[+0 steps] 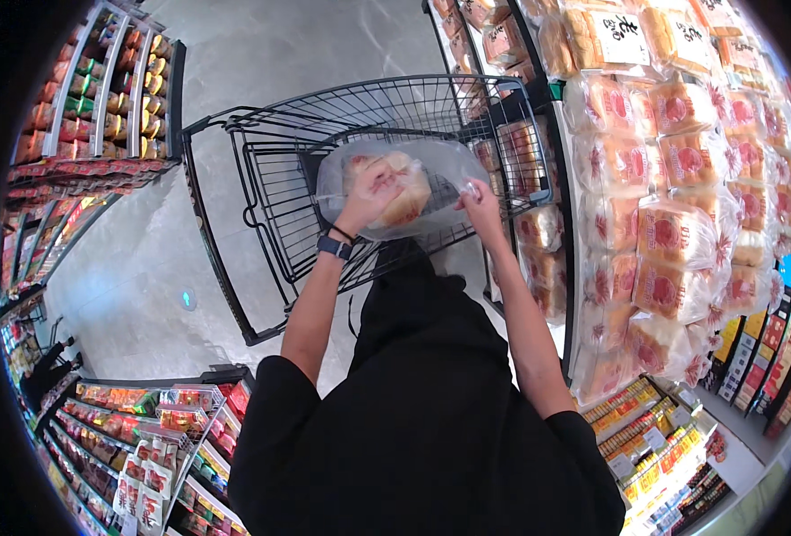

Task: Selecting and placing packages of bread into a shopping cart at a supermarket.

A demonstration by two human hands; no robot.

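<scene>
A clear plastic bag (445, 161) is held over the shopping cart, with a packaged bread loaf (409, 204) inside it. My left hand (373, 190) lies over the loaf, seen through the film, with its fingers curled on the wrapper. At the bag's right end, my right hand (478, 204) pinches the edge of the film between thumb and fingers. Below both hands is the black wire shopping cart (275, 170). A dark watch and a band circle my left wrist.
Stacked packaged loaves (677, 228) fill the display close on my right. A shelf of packets (100, 98) stands at the far left, and more racks (150, 420) at the lower left. Grey floor (118, 268) lies left of the cart. A dark-clothed person (45, 366) is at the left edge.
</scene>
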